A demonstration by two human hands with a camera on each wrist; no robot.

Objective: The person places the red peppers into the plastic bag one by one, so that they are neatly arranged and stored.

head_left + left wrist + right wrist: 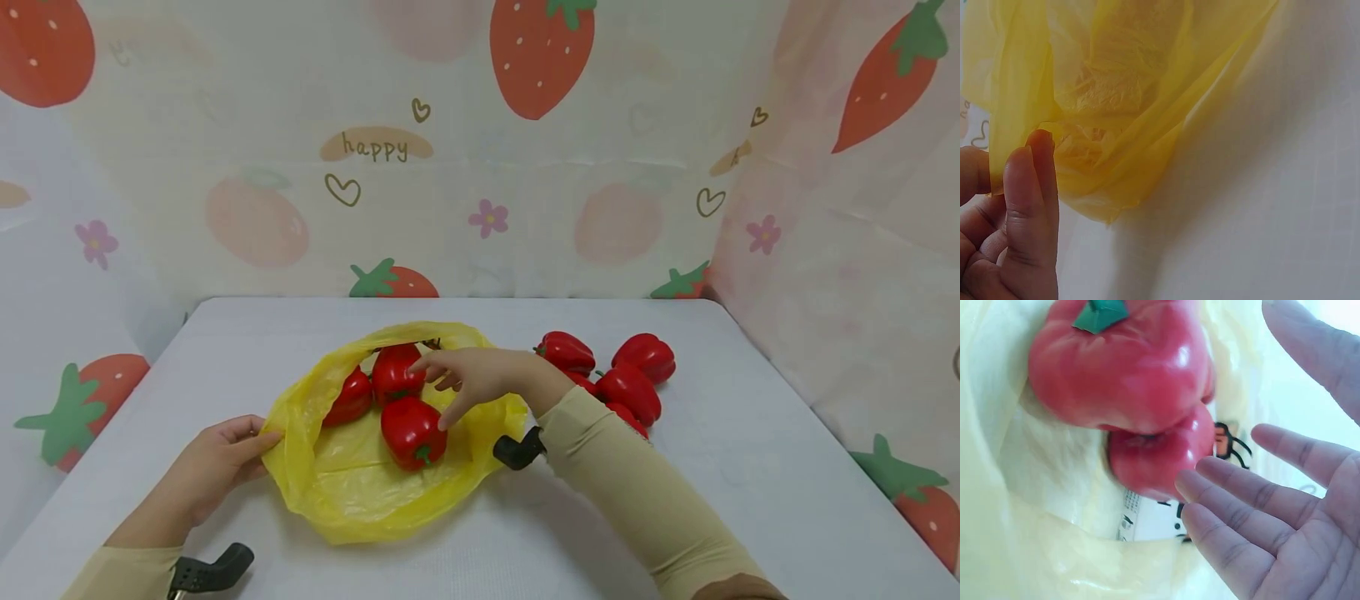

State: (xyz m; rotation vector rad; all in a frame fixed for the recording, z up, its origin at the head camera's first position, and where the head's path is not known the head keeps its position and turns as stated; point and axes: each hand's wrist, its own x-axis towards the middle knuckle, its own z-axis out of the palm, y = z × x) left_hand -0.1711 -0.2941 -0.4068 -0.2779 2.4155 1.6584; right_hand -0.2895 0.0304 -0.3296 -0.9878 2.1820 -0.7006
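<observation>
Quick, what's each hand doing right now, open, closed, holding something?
Left hand: closed, pinching the rim of the yellow bag.
Right hand: open, holding nothing, over the bag.

3 peppers (413, 432) in bag (360, 510), others (630, 394) right

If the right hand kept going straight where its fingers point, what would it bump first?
Probably the back pepper in the bag: the right hand points at it, though how close is hard to tell.
</observation>
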